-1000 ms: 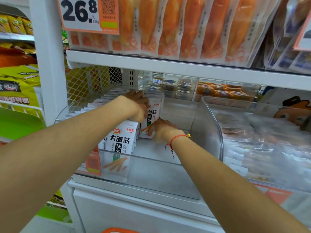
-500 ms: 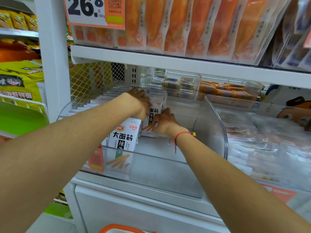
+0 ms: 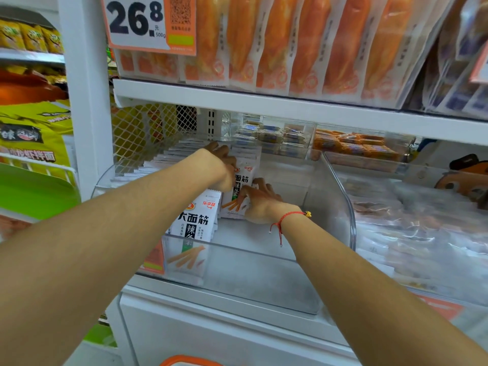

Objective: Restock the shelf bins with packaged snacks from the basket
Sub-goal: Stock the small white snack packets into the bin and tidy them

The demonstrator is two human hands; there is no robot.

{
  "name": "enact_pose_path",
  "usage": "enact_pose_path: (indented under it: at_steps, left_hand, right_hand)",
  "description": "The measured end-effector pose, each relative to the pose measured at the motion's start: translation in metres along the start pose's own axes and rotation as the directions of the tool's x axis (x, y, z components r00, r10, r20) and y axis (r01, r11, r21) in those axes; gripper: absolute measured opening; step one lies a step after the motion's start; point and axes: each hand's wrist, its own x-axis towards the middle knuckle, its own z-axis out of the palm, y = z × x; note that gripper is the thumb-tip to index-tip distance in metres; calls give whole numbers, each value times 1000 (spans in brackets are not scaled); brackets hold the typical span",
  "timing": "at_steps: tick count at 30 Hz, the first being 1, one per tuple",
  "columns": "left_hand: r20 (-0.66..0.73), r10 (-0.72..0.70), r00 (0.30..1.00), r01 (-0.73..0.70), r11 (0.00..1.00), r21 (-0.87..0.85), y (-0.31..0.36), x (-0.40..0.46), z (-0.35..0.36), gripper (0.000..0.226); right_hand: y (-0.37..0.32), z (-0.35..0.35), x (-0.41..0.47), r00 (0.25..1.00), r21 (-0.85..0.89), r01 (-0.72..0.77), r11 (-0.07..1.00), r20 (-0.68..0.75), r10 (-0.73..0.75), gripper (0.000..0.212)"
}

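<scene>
A clear plastic shelf bin (image 3: 264, 281) holds rows of white snack packets with black lettering. One row stands at the bin's front left, its front packet (image 3: 195, 228) facing me. A second stack of white packets (image 3: 244, 180) stands further back. My left hand (image 3: 220, 167) grips the top of that stack, fingers curled over its upper edge. My right hand (image 3: 260, 200) holds the stack's lower right side, thumb against the front packet. The basket's orange rim (image 3: 190, 361) peeks in at the bottom edge.
The shelf above carries hanging orange snack packs (image 3: 303, 48) and a price tag (image 3: 148, 22). Small clear boxes of wrapped sweets (image 3: 272, 140) sit behind the bin. A neighbouring bin (image 3: 422, 233) at right holds clear packets. A white upright post (image 3: 84, 96) stands left.
Both hands stay on the back stack of packets; my right hand has shifted slightly up and closer against it. The camera has drifted a little.
</scene>
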Motion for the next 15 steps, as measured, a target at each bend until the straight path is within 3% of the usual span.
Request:
enact_pose_path:
  at_steps: [6,9,13,15]
  left_hand:
    - [25,-22,999,23,998,-51,3,-6,-6,57]
    - [-61,5,998,-11,994,-105,3,-21,-9,49]
    - [-273,-67,960,-23,949,-314,-1,-54,-21,37]
    - [-303,-149,941,-7,888,-460,-3,-71,-26,35]
  right_hand:
    - [-3,-12,-7,987,-15,-36,999,154,38,47]
    - [-3,-12,-17,971,-30,4,1000,239,3,59]
    - [-8,-23,-48,993,40,-28,999,117,23,50]
    - [-12,-32,-65,999,22,-1,1000,37,0,43]
